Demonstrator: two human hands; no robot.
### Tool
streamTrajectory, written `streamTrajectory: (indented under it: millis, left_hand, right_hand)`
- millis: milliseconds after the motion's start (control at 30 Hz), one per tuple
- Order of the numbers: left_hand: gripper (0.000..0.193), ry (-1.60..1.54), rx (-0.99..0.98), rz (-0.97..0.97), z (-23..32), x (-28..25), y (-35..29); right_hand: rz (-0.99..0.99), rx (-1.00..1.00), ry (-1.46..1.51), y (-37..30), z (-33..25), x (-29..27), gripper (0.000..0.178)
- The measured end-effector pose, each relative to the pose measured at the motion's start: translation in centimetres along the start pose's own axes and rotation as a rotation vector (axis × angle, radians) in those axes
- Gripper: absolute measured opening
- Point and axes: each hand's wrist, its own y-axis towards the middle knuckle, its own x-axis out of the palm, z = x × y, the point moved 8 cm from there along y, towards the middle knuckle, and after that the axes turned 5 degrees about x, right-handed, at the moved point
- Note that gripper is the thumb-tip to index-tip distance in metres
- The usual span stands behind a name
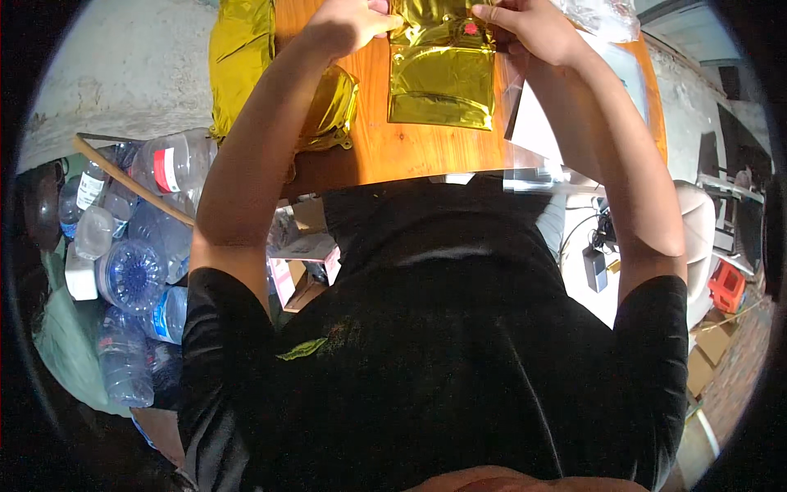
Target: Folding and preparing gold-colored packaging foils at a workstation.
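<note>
A flat, shiny gold foil sheet [443, 86] with crease lines lies at the top middle of the view, over the wooden table [373, 152]. It has a small red mark near its upper right. My left hand [348, 26] pinches its left edge between thumb and fingers. At the upper right edge, my right hand [537, 31] has its thumb on the foil, with the fingers partly hidden behind. The far end of the sheet runs out of view. More crumpled gold foil [243, 61] lies left of my left arm, and another gold foil piece [334, 102] shows beside that forearm.
Clear plastic bags [529, 176] and a white sheet [537, 123] lie at the table's right side. Clear plastic bottles [135, 275] are piled at the left below a wooden stick [135, 182]. An open box [307, 275] sits under the table; a red stool [726, 287] stands far right.
</note>
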Motion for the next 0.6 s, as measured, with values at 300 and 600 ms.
streamTrajectory:
  millis: [300, 600]
  left_hand:
    - [0.047, -0.002, -0.047, -0.083, -1.0, 0.8, 0.4]
    - [0.029, 0.551, 0.908, 0.246, 9.1, 2.9, -10.7]
  right_hand:
    - [-0.207, -0.231, -0.291, -1.1, -2.3, 1.3, 0.056]
    - [0.343, -0.402, -0.313, -4.6, -5.3, -1.2, 0.047]
